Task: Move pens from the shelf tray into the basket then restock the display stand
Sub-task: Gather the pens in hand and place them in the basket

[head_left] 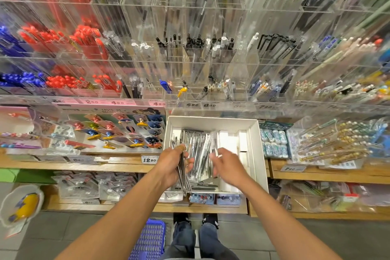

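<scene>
Our left hand grips a bunch of pens | our right hand pinches one blurry pen, we think | basket sits below, nearer our left | pens point away from us

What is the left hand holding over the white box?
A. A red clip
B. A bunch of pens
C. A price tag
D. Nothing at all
B: the left hand has its grip curled round a bunch of pens hanging over the white box, which has more pens lying inside.
</scene>
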A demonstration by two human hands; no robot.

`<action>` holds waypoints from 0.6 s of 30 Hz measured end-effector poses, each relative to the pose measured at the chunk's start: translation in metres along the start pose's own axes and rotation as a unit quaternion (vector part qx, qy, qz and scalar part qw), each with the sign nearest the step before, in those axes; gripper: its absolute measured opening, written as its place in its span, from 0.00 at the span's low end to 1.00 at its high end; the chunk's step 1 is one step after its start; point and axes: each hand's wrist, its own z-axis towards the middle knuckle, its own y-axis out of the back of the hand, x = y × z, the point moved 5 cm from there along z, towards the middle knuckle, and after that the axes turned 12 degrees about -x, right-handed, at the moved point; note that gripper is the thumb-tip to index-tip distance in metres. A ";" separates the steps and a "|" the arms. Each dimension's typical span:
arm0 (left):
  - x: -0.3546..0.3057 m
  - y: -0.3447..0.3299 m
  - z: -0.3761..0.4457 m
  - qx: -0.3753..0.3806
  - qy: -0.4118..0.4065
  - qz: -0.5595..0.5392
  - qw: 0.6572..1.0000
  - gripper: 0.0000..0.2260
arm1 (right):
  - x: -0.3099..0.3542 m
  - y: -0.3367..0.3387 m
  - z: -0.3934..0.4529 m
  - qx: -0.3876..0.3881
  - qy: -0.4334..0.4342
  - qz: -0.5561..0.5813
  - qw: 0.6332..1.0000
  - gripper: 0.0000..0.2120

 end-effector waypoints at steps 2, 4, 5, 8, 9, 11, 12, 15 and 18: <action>-0.001 -0.004 -0.001 0.013 -0.011 0.014 1.000 0.15 | 0.020 -0.017 -0.020 0.094 0.041 0.008 0.995 0.12; -0.001 -0.006 -0.001 0.015 -0.032 0.054 0.998 0.26 | 0.034 -0.033 -0.031 0.139 0.064 0.000 0.988 0.09; -0.002 -0.005 0.000 0.011 -0.044 0.073 0.996 0.32 | 0.038 -0.039 -0.034 0.147 0.071 0.003 0.987 0.09; -0.004 -0.002 0.002 0.000 -0.063 0.092 0.994 0.36 | 0.042 -0.045 -0.031 0.157 0.095 0.007 0.983 0.10; -0.005 0.000 0.003 -0.006 -0.061 0.094 0.994 0.32 | 0.042 -0.044 -0.029 0.171 0.098 0.016 0.980 0.12; -0.007 0.005 0.003 -0.009 -0.053 0.090 0.994 0.26 | 0.036 -0.041 -0.020 0.209 0.058 0.079 0.973 0.14; -0.007 0.007 0.003 -0.009 -0.048 0.083 0.995 0.25 | 0.029 -0.040 -0.012 0.211 0.008 0.137 0.968 0.13; -0.009 0.013 0.000 -0.006 -0.039 0.065 0.997 0.24 | -0.006 -0.040 0.025 0.059 -0.127 0.140 0.980 0.08; -0.010 0.015 -0.005 0.008 -0.029 0.041 0.999 0.20 | -0.021 -0.050 0.045 -0.042 -0.151 -0.055 0.986 0.10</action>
